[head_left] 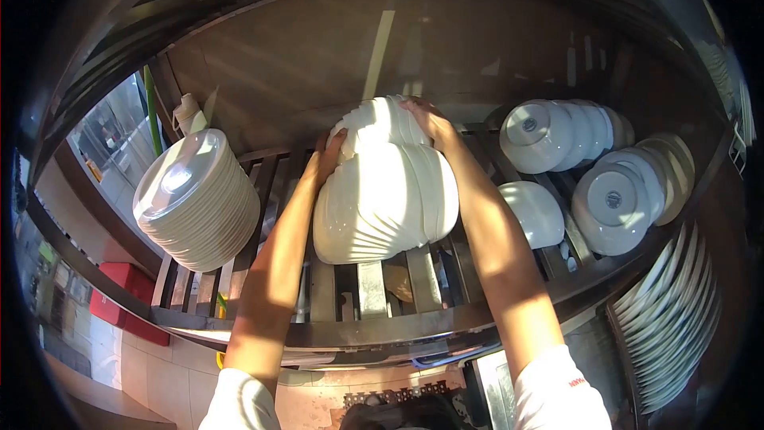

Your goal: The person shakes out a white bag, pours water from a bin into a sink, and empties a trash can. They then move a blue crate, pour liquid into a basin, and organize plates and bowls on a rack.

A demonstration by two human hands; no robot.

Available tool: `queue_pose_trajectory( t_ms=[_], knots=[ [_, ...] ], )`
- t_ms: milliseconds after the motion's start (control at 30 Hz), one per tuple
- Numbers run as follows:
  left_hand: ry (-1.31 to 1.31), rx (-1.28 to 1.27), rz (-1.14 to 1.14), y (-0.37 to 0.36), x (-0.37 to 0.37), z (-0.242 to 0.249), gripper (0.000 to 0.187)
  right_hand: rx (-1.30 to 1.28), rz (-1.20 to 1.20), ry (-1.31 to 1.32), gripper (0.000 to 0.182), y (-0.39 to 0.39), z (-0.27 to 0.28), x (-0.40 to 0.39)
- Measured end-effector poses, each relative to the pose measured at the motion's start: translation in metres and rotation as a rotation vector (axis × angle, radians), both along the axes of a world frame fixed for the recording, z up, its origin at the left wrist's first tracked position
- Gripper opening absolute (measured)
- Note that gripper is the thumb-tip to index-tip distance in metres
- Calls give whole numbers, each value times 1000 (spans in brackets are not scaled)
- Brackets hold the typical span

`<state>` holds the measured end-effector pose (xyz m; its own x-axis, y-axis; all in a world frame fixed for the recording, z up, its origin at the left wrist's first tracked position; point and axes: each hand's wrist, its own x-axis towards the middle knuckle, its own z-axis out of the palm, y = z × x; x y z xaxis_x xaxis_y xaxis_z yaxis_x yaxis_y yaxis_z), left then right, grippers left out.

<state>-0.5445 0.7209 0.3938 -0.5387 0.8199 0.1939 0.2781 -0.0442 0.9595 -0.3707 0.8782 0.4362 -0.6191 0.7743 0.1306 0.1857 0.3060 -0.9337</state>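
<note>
Both my arms reach forward over a slatted metal shelf (322, 291). My left hand (328, 155) is curled against the left side of a rear stack of white dishes (370, 121), with its fingertips at the edge. On the opposite side, my right hand (428, 118) wraps its fingers over the stack's top right edge. Nearer to me, between my forearms, stands a front stack of nested white dishes (374, 207) with wavy-looking edges. It partly hides the rear stack, and the undersides of both stacks are out of sight.
A tall stack of white plates (203, 207) leans at left, near a beige bottle (189, 114). Right of my arm are a white bowl (532, 213) and two rows of nested white bowls (545, 137), (613, 201). Plates (668, 318) stand lower right; a red box (127, 302) sits lower left.
</note>
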Motion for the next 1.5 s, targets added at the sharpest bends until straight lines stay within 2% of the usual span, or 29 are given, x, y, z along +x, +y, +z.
queue_pose_trajectory(
  t_ms=[67,167,233,367,467,567,667,767,833,867,933,967,1000,1033,1067,1200,1267,1333,1400,1467,1500],
  knots=[
    [-15,4,-25,-5,5,4,81,6,15,-19,45,-13,9,9],
    [2,-66,35,-2,1,5,79,114,-13,-82,51,-28,27,12],
    [-23,34,-46,-1,1,0,77,-111,-92,-161,55,-27,29,13],
    [-8,-7,-4,0,-1,-3,75,-149,-43,-181,57,-21,27,12],
    [42,-10,35,-2,2,4,74,-17,-82,-160,57,-13,23,6],
    [-21,-6,-10,-1,-1,-4,74,-142,20,-140,55,-6,14,5],
    [14,91,-65,-6,2,0,73,89,-33,-118,57,0,1,2],
    [-34,70,-98,-11,8,1,73,48,-99,-89,60,-6,-3,-2],
    [-37,106,-115,3,-3,-6,76,-32,-176,240,62,-8,-1,-2],
    [-35,110,-119,7,-7,-9,76,-28,-179,243,62,-11,2,0],
    [15,73,-41,12,-14,-13,80,-27,-353,334,61,-17,4,6],
    [17,73,-46,11,-14,-12,80,144,-402,589,59,15,-23,-11],
    [9,-6,50,9,-14,-12,82,143,-407,588,59,16,-25,-8],
    [-1,-87,146,5,-11,-11,84,-35,-403,527,59,15,-28,-3],
    [-3,-91,142,0,-7,-11,84,-212,-396,464,60,14,-30,2],
    [159,-2,123,-41,16,8,79,-267,-344,656,56,6,-40,6],
    [184,4,81,-70,37,22,76,-224,-350,603,53,-5,-34,13],
    [465,109,138,-98,65,35,72,-180,-352,558,50,1,-36,9],
    [773,120,227,-120,106,34,76,-208,-295,657,49,31,-61,-9],
    [1106,138,201,-149,155,41,78,-289,-268,697,51,33,-62,-6],
    [1103,128,198,-150,163,42,78,-364,-245,736,53,32,-66,-3]
  ],
)
